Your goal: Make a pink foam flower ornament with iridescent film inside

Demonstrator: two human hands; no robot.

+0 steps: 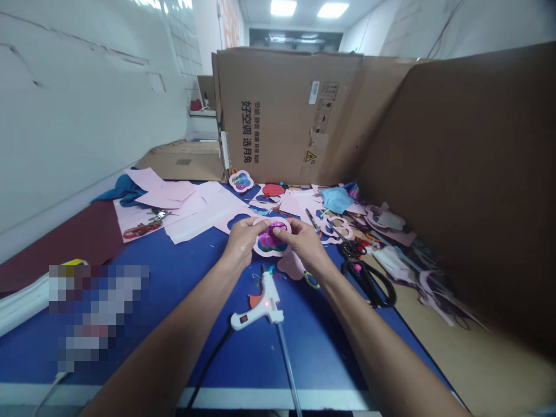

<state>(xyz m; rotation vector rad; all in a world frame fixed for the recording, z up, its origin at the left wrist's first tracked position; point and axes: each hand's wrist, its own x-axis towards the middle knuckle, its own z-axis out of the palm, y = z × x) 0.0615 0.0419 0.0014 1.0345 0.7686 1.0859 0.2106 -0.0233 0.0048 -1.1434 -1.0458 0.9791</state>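
Note:
Both hands hold one pink paper frame [270,239], cloud-shaped, with purple and green film in its window, above the blue table [182,272]. My left hand [241,238] pinches its left edge, fingers closed on it. My right hand [304,240] pinches the top right edge. A white hot glue gun [259,306] lies on the table just below my hands, its black cord running toward me. A finished pink frame [241,181] leans against the cardboard box at the back.
Pink paper sheets [174,205] and cut scraps cover the table's far side. Black scissors [367,272] lie to the right of my right hand. Tall cardboard walls [456,174] close the back and right. A blue cloth [124,190] lies at the left.

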